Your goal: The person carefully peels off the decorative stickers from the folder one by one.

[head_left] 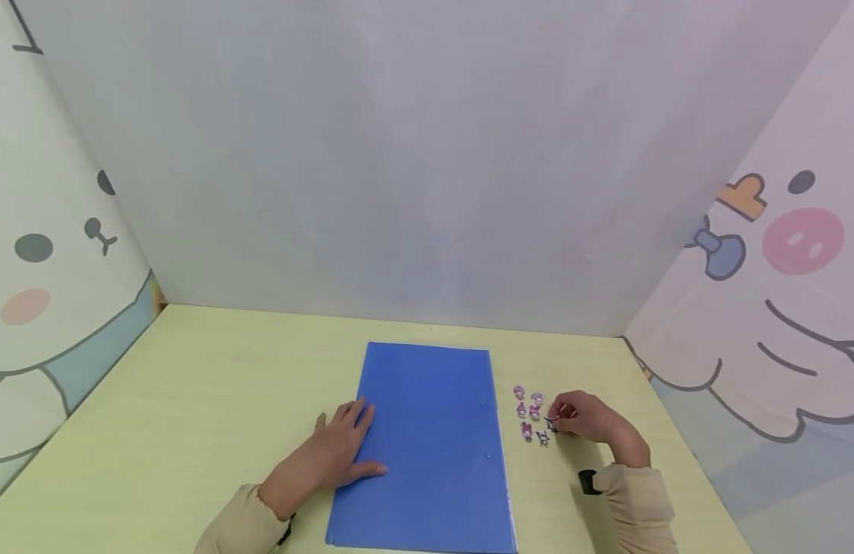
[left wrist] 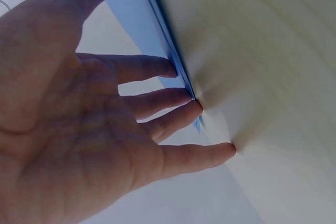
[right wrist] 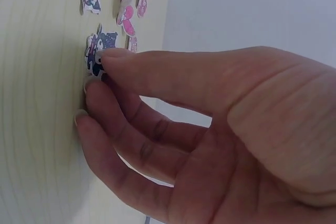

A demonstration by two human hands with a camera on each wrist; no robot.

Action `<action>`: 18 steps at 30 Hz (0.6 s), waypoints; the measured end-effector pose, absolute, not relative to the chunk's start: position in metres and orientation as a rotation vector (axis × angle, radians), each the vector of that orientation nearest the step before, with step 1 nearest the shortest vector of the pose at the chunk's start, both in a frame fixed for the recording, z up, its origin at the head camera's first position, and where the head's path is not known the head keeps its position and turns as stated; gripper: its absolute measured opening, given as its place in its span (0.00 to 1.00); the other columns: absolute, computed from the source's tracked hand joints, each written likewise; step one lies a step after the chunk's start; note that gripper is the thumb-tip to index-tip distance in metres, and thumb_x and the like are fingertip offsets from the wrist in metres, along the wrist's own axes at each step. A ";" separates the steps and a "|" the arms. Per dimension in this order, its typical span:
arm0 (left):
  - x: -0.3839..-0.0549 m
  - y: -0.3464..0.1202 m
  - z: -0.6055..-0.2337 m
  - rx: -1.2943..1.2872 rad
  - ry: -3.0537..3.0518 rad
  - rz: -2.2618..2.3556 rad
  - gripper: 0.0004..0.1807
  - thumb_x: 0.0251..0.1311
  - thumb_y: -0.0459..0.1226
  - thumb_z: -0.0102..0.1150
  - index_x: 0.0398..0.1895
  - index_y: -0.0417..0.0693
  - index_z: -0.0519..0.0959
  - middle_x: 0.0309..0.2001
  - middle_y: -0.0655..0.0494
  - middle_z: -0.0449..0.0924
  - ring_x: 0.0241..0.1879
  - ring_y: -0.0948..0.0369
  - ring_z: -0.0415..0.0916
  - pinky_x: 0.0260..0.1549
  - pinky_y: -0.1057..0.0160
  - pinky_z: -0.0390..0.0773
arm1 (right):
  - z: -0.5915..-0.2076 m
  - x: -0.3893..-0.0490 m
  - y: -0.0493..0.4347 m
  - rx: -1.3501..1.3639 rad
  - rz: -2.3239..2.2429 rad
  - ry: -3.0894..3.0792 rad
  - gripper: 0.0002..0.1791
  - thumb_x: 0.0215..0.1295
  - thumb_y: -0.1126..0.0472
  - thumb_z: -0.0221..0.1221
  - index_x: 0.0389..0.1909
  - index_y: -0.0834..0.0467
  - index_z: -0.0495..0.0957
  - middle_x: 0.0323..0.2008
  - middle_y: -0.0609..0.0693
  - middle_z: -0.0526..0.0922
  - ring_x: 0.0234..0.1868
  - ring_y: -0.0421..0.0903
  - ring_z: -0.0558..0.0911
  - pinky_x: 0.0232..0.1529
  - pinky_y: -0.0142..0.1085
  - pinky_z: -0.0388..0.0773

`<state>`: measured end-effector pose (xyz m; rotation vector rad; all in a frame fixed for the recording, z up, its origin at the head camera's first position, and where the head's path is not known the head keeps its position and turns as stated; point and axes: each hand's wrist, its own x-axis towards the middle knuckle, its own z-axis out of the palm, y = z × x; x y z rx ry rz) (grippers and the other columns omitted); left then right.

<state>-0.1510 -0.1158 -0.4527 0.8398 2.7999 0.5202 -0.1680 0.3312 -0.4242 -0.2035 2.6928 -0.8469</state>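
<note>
A blue folder point(head_left: 430, 446) lies flat on the table. My left hand point(head_left: 330, 454) rests at its left edge with fingers spread. In the left wrist view some fingertips touch the folder's edge and the little finger touches the table. To the right of the folder, my right hand point(head_left: 593, 419) pinches a small dark-and-white cartoon cutout point(right wrist: 109, 40) between thumb and fingers. Its lower part is hidden by the thumb. Beside it lie several more small cutouts: pink ones point(head_left: 527, 432) and another dark-and-white one point(head_left: 542, 438).
The pale yellow table point(head_left: 226, 400) reaches back to a plain light wall point(head_left: 413, 154). Cartoon-printed panels stand at the left point(head_left: 46, 323) and right point(head_left: 801, 323). Two small clear dots point(head_left: 488, 456) sit near the folder's right edge.
</note>
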 end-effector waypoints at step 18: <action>-0.147 -0.114 -0.451 0.808 2.793 0.499 0.50 0.64 0.59 0.65 0.73 0.29 0.64 0.74 0.30 0.60 0.73 0.38 0.59 0.61 0.26 0.61 | -0.436 -0.164 0.331 -0.131 -0.887 2.816 0.08 0.65 0.71 0.66 0.39 0.64 0.76 0.35 0.51 0.78 0.34 0.46 0.76 0.34 0.37 0.74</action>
